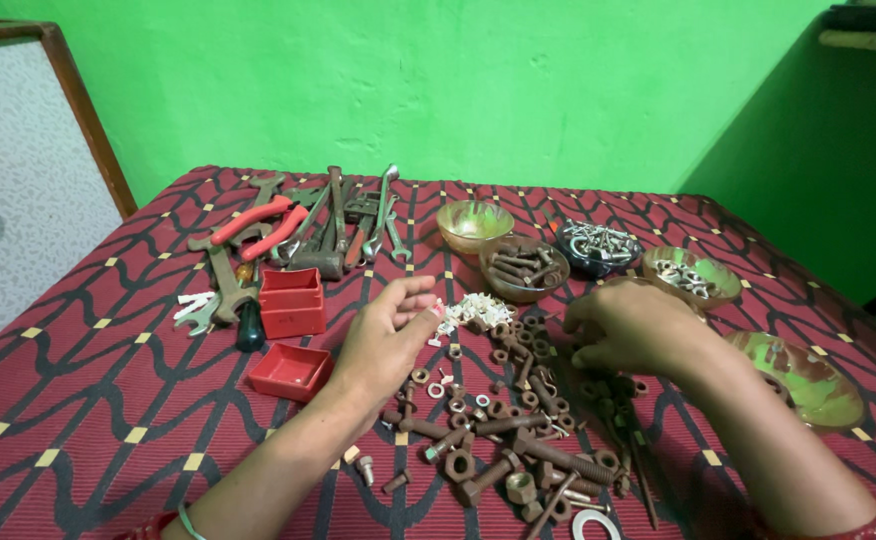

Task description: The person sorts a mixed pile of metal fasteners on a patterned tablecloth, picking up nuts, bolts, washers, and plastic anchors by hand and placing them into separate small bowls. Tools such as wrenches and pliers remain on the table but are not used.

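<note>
Rusty brown bolts, nuts and washers (pixel 518 430) lie in a loose heap on the red patterned bench (pixel 88 400), right under and between both hands. The left hand (pixel 388 340) hovers palm-in with its grip pinched at the fingertips, seemingly on something tiny, though I cannot tell what. Just beyond that grip sits a small pile of pale little screws (pixel 473 310). The right hand (pixel 633 325) is curled down over the far edge of the heap; whether its grip has closed on a piece is hidden by the knuckles.

Beyond the right grip stand several bowls (pixel 523 268), some already holding hardware. To the left of the left grip are red trays (pixel 291 372) and a spread of old spanners and pliers (pixel 298 225).

The likely risk: a tiny piece could slip from a light pinch and vanish into the heap or roll across the cloth.
</note>
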